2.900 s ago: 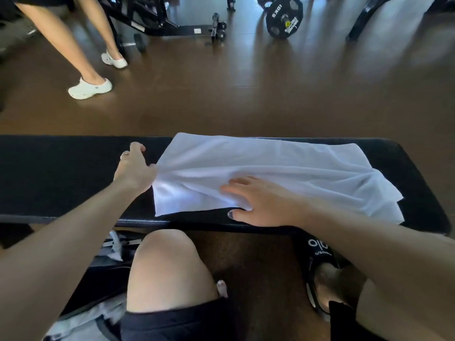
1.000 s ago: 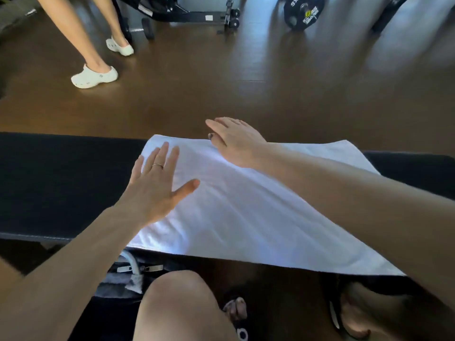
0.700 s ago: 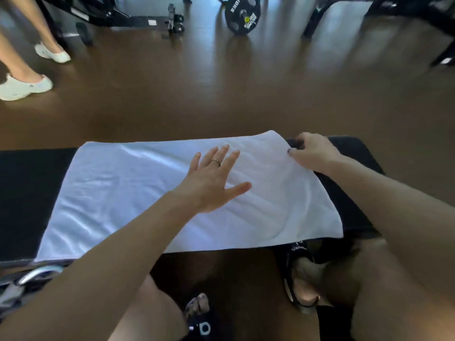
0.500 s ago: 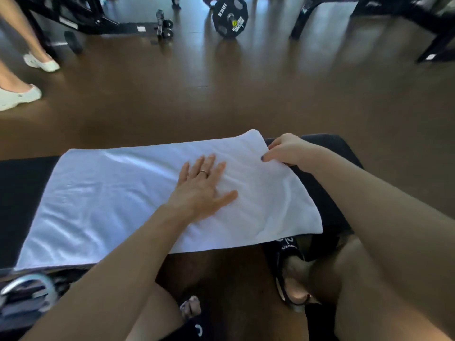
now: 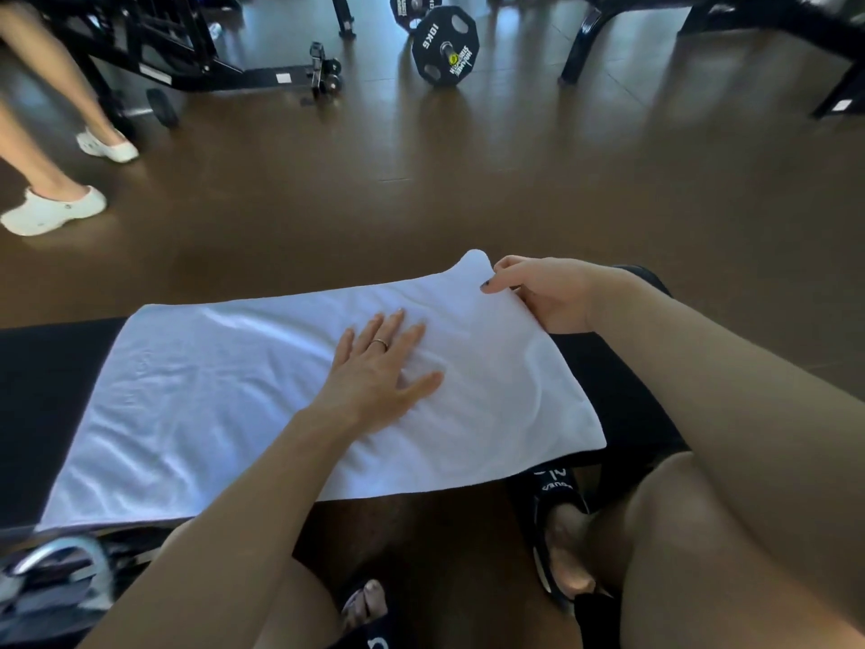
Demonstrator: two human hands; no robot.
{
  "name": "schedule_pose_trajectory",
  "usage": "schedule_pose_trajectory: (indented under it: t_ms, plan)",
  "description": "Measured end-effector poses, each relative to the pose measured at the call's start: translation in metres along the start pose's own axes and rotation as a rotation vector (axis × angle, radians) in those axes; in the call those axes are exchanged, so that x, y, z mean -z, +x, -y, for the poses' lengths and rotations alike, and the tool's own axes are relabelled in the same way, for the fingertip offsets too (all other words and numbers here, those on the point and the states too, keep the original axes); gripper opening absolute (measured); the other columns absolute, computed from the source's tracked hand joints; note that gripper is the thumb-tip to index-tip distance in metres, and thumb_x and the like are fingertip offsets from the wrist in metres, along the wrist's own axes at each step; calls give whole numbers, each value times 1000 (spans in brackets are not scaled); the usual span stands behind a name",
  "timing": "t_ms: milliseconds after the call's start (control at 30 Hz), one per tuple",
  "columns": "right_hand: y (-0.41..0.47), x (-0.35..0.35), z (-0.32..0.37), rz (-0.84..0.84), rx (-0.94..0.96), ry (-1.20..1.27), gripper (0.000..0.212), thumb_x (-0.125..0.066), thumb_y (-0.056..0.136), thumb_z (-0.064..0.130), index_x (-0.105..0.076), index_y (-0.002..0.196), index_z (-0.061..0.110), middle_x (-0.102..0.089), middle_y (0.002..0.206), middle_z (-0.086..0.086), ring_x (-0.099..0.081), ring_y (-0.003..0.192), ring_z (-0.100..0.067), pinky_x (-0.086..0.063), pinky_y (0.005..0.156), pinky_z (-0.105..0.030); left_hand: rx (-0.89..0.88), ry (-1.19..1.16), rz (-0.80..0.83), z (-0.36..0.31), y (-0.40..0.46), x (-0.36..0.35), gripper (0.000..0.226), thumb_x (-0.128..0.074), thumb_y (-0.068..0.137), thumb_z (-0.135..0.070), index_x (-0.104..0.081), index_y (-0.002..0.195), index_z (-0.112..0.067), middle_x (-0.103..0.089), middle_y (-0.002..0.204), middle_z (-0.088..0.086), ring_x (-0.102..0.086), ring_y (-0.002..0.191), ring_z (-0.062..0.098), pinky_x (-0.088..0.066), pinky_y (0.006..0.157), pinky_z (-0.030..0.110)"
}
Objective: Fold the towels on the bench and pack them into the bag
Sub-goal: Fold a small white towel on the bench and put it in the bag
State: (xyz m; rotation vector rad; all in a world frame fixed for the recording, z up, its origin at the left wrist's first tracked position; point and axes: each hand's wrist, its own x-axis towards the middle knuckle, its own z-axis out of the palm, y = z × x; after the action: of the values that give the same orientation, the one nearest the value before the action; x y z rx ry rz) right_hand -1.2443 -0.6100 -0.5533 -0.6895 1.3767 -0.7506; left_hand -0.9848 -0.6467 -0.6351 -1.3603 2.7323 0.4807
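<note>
A: While your left hand [image 5: 374,374] lay flat on the white towel [image 5: 224,395], how were its fingers set?

B: You had them spread and straight, palm down, pressing the cloth near its middle. A ring showed on one finger.

A: And the right hand [image 5: 545,292]?

B: You pinched the towel's far right corner between thumb and fingertips. That corner stood lifted off the bench [image 5: 622,400]; the rest of the cloth lay flat.

A: Where was the towel located?

B: It was spread lengthwise across the black bench pad, single white sheet, lightly creased. Its near edge overhung the bench toward your knees. The bench's right end showed bare just beyond the towel.

A: Was the bag visible?

B: A dark bag [image 5: 51,583] with a pale curved handle sat low at the left, below the bench's near edge. The view blurred it, so you could not tell what it held.

A: Other items?

B: A black weight plate [image 5: 444,49] marked 10KG stood on the brown floor well beyond the bench, near a black machine frame [image 5: 154,44]. Another person's legs in white clogs [image 5: 54,210] were at the far left.
</note>
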Motion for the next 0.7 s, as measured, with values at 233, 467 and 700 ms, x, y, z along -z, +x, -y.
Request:
schedule_pose_trajectory:
  t_ms: [233, 467, 700]
  plan:
    - [4, 21, 1, -189, 101, 194, 25, -68, 83, 0, -58, 67, 17, -55, 83, -5, -55, 79, -22, -51, 74, -32, -9, -8, -29, 2, -2, -2, 78, -35, 93, -73, -8, 159, -42, 8, 169, -13, 15, 154, 7, 9, 125, 41]
    - [11, 27, -12, -733, 143, -592, 23, -63, 80, 0, -75, 100, 2, -71, 101, -9, -63, 109, -30, -54, 93, -38, -16, -20, -69, 0, 0, 0, 84, -41, 88, -76, -12, 159, -41, 2, 170, -10, 9, 155, 10, 6, 126, 40]
    - [22, 20, -19, -656, 220, -908, 48, -51, 95, 21, -48, 143, 17, -55, 135, -9, -50, 124, -29, -46, 98, -39, 87, -28, -134, 24, 10, 9, 89, -14, 77, -85, -11, 157, -48, -2, 170, -6, 6, 156, 17, 6, 125, 44]
